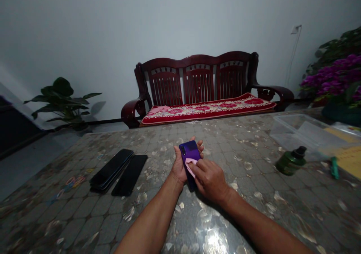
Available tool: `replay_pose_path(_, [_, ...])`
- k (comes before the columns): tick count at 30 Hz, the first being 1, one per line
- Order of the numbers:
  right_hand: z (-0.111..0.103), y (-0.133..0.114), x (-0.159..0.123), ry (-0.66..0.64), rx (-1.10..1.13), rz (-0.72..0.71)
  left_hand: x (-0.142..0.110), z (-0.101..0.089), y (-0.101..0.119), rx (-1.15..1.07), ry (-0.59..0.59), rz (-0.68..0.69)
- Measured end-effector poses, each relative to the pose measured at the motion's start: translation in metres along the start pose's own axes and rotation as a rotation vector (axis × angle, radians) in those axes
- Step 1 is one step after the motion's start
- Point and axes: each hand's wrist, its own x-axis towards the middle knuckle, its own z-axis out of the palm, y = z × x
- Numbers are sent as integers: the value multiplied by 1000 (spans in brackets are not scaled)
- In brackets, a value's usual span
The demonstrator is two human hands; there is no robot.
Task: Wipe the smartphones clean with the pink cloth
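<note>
A purple smartphone (191, 148) lies back side up in my left hand (178, 166), its camera strip toward the upper left corner. The thumb runs along one edge and the fingertips show past the opposite edge. My right hand (210, 178) pinches a pink cloth (190, 163) and presses it on the phone's back. The phone's lower part is partly covered by the right hand. To the left, a stack of dark phones (112, 168) lies on the table, with a single black phone (130, 175) beside it.
The patterned table (242, 209) spreads around me. At right stand a green bottle (291, 163) with a black cap, a clear plastic box (304, 133) and a green object (334, 168) near yellow paper (351, 158). Beyond the table is a wooden bench (197, 77) with a red cushion (208, 108).
</note>
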Motion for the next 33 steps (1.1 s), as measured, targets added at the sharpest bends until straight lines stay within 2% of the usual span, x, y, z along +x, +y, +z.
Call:
replay_pose_path(6, [2, 1, 17, 1, -34, 31, -1, 0, -3, -18, 11, -63])
replay_pose_path(13, [4, 4, -6, -25, 88, -80, 2, -2, 6, -38, 25, 41])
replay_pose_path(19, [3, 11, -1, -10, 71, -7, 5, -4, 12, -74, 39, 50])
replay_pose_path(28, [-6, -1, -15, -136, 152, -204, 4, -5, 24, -99, 32, 60])
replay_pose_path(33, [-3, 10, -3, -102, 43, -86, 5, -3, 22, -110, 22, 59])
